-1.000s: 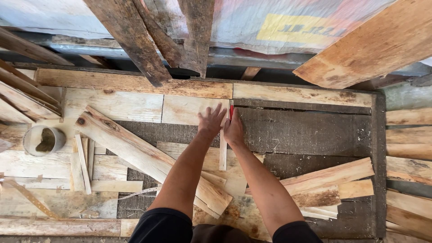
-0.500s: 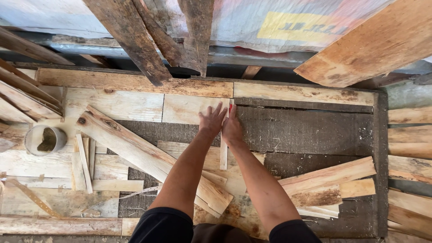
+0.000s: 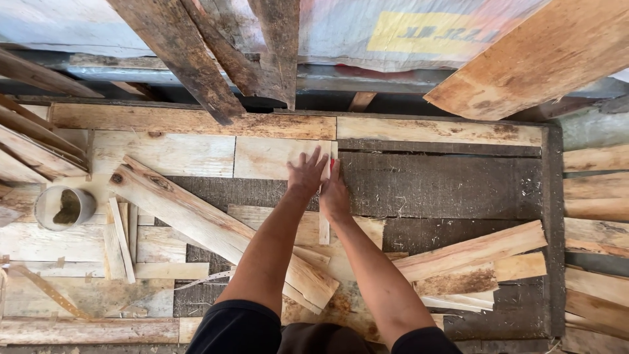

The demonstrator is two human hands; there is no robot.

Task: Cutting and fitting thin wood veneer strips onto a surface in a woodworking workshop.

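Two hands [image 3: 321,180] on one thin wooden strip [image 3: 324,226], among loose planks

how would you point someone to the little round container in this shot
Start at the long pale plank lying diagonally across the wooden work surface, then look left of its upper end. There sits the grey cylindrical can, the only round thing among flat boards.

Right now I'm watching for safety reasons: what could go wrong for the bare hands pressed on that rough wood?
Splinters seem likely: the left hand lies flat on a rough pale board, unprotected. The right hand holds a thin strip upright on edge against that board; it could tip or slip and pinch fingers. Loose offcuts piled close to the forearms might shift if bumped.
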